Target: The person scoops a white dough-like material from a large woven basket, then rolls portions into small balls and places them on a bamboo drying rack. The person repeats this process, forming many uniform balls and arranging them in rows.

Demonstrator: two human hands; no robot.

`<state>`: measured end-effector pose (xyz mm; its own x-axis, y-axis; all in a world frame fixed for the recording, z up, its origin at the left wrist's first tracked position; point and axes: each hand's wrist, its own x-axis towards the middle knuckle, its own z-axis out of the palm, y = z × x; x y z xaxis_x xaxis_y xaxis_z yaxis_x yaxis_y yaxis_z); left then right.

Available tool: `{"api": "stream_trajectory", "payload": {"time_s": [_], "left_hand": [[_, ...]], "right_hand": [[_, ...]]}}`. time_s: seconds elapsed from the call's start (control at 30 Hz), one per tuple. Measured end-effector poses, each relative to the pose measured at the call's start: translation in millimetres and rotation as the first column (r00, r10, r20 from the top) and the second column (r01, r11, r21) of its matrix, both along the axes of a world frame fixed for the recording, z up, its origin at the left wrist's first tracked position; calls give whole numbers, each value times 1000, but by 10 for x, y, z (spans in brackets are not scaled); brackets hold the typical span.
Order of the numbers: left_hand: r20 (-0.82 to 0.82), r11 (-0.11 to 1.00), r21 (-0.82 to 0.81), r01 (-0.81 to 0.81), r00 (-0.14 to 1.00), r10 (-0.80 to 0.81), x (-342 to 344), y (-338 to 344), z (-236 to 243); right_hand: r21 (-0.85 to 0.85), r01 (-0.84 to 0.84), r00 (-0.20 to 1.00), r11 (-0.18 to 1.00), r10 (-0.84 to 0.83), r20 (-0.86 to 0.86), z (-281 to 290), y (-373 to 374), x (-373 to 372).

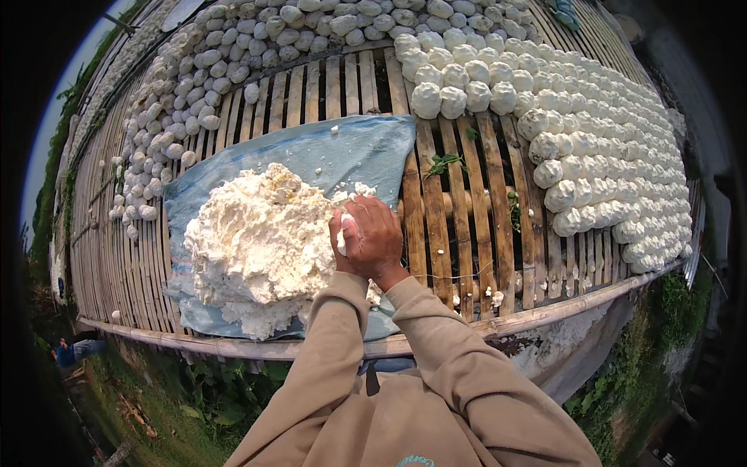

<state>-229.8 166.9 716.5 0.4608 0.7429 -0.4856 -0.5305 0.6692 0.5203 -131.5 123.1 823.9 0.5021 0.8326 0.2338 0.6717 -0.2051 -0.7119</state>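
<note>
My right hand (377,233) is cupped over my left hand (349,257), and both are closed around a lump of moist white crumbly paste (343,235). Part of the lump shows between the fingers; the hands cover the rest. Just left of them rises a large heap of the same white, slightly yellowish paste (257,237). The heap rests on a pale blue woven sheet (373,140). Loose crumbs lie on the sheet beyond my knuckles. My left fingers are largely hidden behind the right hand.
Bamboo slats (459,226) with gaps form the platform, edged by a bamboo pole (529,315) near me. Rows of shaped white balls (576,148) stand at the right. Greyer, drier-looking balls (257,35) crowd the far side and left. Green leaves (445,163) lie on the slats.
</note>
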Motion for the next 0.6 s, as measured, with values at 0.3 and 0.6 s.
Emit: {"api": "stream_trajectory", "payload": {"time_s": [0.3, 0.6], "left_hand": [[46, 953, -139, 270, 963, -266, 1456, -862, 147], [170, 860, -155, 486, 871, -461, 2813, -1867, 348]], "right_hand": [[43, 275, 958, 961, -277, 78, -167, -1120, 1258], [126, 499, 842, 857, -514, 161, -88, -2372, 2511]]}}
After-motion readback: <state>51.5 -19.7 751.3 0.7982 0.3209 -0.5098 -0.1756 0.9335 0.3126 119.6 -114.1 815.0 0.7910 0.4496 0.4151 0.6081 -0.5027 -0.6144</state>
